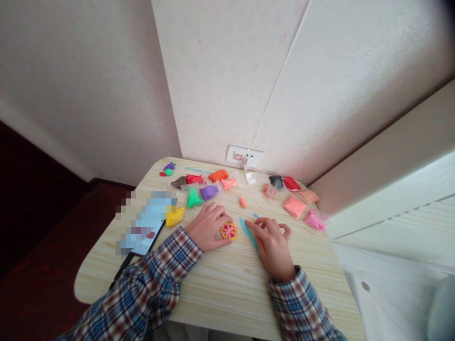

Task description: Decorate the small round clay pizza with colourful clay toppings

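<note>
The clay disc (229, 231) is yellow-rimmed, its red face crossed by pink strips. The knife-shaped tool (249, 233) is turquoise, the sleeves (302, 303) plaid (blue, brown and white). One clay packet (194, 199) is green, another packet (209, 192) purple; the tabletop (223, 293) shows pale streaked wood grain.

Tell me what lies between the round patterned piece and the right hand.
In the head view, a flat blue tool lies there, partly hidden by the right hand.

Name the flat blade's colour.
The flat blade is light blue, showing best in the head view.
</note>
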